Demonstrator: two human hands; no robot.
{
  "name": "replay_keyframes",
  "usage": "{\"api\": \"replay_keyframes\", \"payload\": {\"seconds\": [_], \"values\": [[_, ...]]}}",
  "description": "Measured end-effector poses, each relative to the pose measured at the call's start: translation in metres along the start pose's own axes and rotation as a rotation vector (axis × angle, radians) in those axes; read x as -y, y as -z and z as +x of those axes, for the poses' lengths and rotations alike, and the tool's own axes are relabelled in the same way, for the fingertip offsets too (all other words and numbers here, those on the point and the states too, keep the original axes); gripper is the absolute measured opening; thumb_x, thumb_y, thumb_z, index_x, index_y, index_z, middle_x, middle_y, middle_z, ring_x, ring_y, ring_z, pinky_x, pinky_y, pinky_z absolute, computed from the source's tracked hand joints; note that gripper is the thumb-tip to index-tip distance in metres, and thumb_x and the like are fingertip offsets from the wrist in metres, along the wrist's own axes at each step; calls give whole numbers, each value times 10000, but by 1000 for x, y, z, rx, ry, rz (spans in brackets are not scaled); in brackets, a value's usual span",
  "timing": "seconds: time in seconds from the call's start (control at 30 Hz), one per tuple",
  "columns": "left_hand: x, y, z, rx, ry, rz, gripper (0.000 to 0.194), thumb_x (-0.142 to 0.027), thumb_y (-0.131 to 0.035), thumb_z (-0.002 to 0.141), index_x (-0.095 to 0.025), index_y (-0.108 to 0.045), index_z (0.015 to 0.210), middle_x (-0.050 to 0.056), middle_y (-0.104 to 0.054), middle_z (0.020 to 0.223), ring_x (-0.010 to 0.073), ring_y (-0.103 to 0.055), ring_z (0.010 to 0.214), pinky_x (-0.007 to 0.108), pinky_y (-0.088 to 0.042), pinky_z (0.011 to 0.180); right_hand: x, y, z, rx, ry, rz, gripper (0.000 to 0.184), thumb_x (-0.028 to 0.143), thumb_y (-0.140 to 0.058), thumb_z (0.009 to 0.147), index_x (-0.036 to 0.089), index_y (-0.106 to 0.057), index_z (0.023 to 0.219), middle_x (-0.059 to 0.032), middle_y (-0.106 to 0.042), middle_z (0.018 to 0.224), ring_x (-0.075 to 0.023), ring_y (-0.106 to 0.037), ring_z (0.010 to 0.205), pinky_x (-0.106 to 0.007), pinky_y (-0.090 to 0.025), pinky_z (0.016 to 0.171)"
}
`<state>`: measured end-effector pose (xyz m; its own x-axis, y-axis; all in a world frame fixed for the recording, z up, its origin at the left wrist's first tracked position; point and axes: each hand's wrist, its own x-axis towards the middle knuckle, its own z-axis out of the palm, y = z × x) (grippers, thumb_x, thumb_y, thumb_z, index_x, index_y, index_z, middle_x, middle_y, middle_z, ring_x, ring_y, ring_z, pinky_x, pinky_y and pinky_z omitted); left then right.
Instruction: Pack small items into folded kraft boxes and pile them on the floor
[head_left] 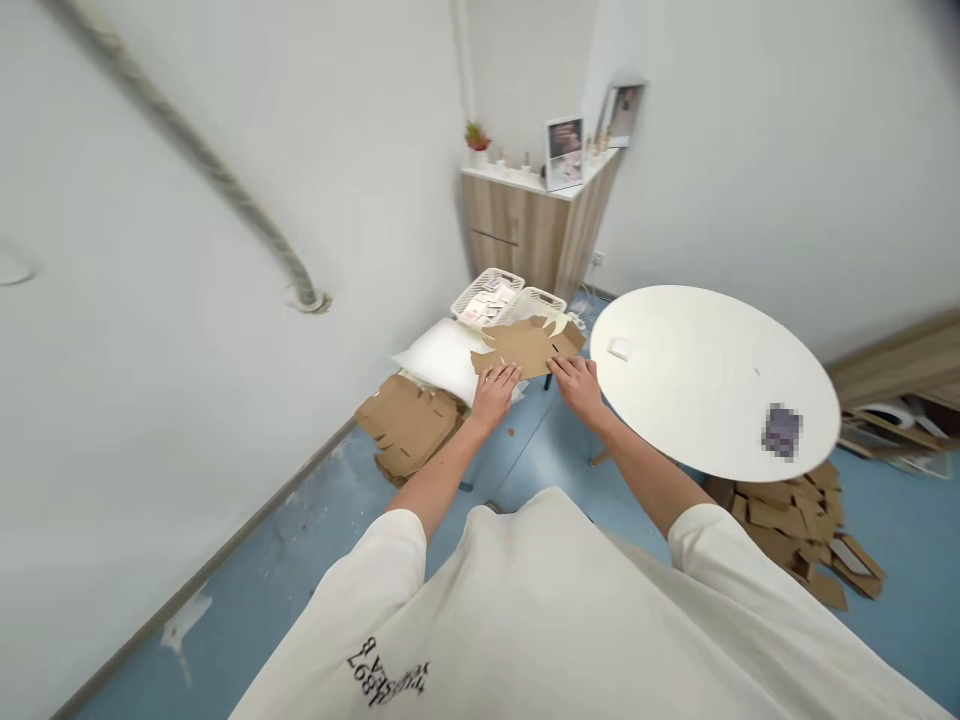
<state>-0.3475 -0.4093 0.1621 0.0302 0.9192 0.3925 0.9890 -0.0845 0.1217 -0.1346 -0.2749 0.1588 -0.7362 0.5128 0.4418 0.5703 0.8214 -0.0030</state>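
Note:
A flat brown cardboard box blank with notched flaps is held out in front of me. My left hand grips its near edge on the left, a ring on one finger. On the right, my right hand is closed on the same near edge; the fingers of both hands partly cover the cardboard. Just beyond the blank stand two white plastic baskets, the left basket holding small packets. Left of my hands lie a white foam sheet and a stack of flat cardboard blanks.
A round white table stands to the right, with a small white box and a blurred dark item. Loose cardboard is heaped on the floor by it. A wooden cabinet with picture frames fills the corner.

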Motion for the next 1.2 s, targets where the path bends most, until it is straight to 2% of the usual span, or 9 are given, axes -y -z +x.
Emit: {"api": "replay_keyframes", "payload": {"seconds": [0.13,0.27,0.4,0.53,0.63,0.77,1.03,1.2], "values": [[-75,-40,55,66,-137,-71,599,-74,-387,932,-230,-464,1505,85,-518,1518,234,-487,1378,460,-315,1175,-78,27,-65,41,-140,-45,490,190,-391,984,238,-536,1449,-121,-611,1395,-303,-479,1129,-447,-264,928],[-156,-78,95,156,-238,-173,615,-76,-391,928,-249,-450,1515,77,-490,1541,239,-458,1405,471,-298,1192,-142,51,-134,141,-307,-81,522,187,-386,973,243,-508,1478,-122,-586,1422,-324,-461,1164,-465,-246,952],[-224,-110,123,271,-332,-247,668,-68,-422,897,-269,-423,1533,78,-486,1543,261,-454,1408,507,-298,1190,-186,69,-197,248,-450,-109,522,208,-389,979,252,-494,1489,-120,-552,1454,-334,-440,1185,-460,-230,959],[-268,-143,145,351,-460,-274,640,-76,-406,910,-254,-432,1524,85,-491,1539,258,-459,1399,493,-302,1176,-212,74,-244,289,-570,-125,522,191,-405,965,237,-511,1474,-132,-578,1413,-326,-440,1159,-453,-226,954],[-286,-169,159,391,-548,-289,603,-81,-378,932,-245,-453,1507,88,-507,1525,249,-475,1381,468,-307,1163,-224,69,-267,305,-638,-135,502,180,-402,962,229,-537,1443,-137,-606,1366,-315,-437,1132,-441,-222,948],[-296,-201,183,465,-627,-297,583,-74,-401,930,-249,-488,1480,97,-530,1501,247,-501,1354,453,-324,1141,-241,57,-278,355,-706,-150,467,168,-390,973,235,-569,1398,-127,-628,1312,-296,-442,1100,-423,-217,954],[-283,-268,234,647,-670,-352,483,-99,-410,947,-237,-587,1375,108,-629,1369,251,-601,1204,456,-413,1034,-283,12,-258,524,-782,-87,374,157,-433,959,231,-693,1218,-118,-666,1173,-281,-471,1078,-420,-248,954],[-277,-292,253,765,-687,-343,350,-179,-408,995,-208,-636,1260,107,-667,1261,265,-626,1125,453,-436,992,-291,-8,-250,583,-860,-54,382,139,-439,941,237,-701,1201,-121,-666,1146,-278,-489,1071,-415,-256,950]]}}
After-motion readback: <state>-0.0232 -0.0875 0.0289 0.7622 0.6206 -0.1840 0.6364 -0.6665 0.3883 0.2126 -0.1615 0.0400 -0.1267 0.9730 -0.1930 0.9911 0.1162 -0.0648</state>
